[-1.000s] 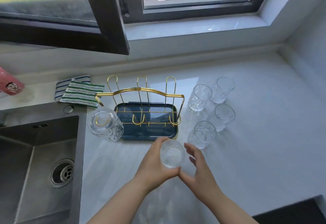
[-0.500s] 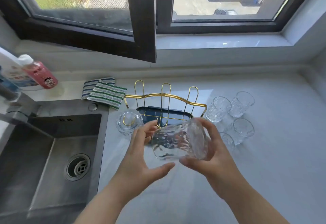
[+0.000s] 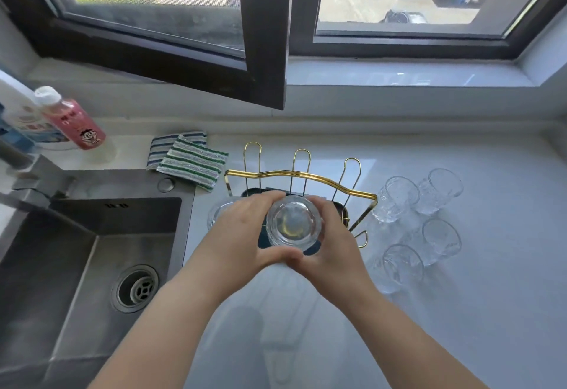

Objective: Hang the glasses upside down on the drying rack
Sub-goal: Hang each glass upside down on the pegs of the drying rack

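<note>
A clear textured glass [image 3: 293, 224] is turned base-up over the front middle of the gold wire drying rack [image 3: 302, 175], which stands on a dark tray. My left hand [image 3: 242, 235] cups the glass from the left and my right hand [image 3: 336, 240] from the right. A gold prong shows through its base. Another glass [image 3: 216, 214] hangs upside down at the rack's front left, partly hidden by my left hand. Several upright glasses [image 3: 399, 198] stand on the white counter to the right of the rack.
A steel sink [image 3: 76, 263] with a drain lies to the left, its tap at the far left. Striped cloths [image 3: 191, 163] lie behind the sink. A pink bottle [image 3: 72, 121] stands at the back left. An open window frame [image 3: 264, 60] overhangs the counter.
The glass went from lying sideways in my hands to base-up over the rack. Both hands moved forward with it, and my view shifted closer.
</note>
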Available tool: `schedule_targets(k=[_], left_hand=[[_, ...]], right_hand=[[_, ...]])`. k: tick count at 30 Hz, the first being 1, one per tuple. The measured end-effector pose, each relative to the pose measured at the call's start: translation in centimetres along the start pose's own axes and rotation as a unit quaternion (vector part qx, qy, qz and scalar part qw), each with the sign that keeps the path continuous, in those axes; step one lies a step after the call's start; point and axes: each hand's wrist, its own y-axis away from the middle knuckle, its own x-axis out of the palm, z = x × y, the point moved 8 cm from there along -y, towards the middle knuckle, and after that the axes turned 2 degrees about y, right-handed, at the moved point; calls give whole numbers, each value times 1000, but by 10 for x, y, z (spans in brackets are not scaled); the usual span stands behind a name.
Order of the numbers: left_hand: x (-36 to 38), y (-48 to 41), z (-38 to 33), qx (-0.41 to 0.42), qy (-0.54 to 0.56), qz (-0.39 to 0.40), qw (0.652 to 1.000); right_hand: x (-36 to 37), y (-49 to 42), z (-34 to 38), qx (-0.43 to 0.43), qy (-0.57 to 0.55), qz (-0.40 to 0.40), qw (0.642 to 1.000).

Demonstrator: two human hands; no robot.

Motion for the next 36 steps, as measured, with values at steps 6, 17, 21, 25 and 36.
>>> schedule_targets(k=[6,17,21,25,36], left_hand=[[5,-16,10,-2,-94,-8,996],[18,-20,20,-35,-152,41,987],[18,-17,16,-26,-144,31,989],[20,-10,6,20,-163,2,986],[80,53,-37,99,80,-14,992]], right_hand=[[9,-7,-21,33,6,4,999],[19,-5,-33,45,-13,30,998],[21,-4,-32,45,-9,43,998],[20,3,-29,45,-7,44,998],[-44,106,-73,47,-5,-163,986]])
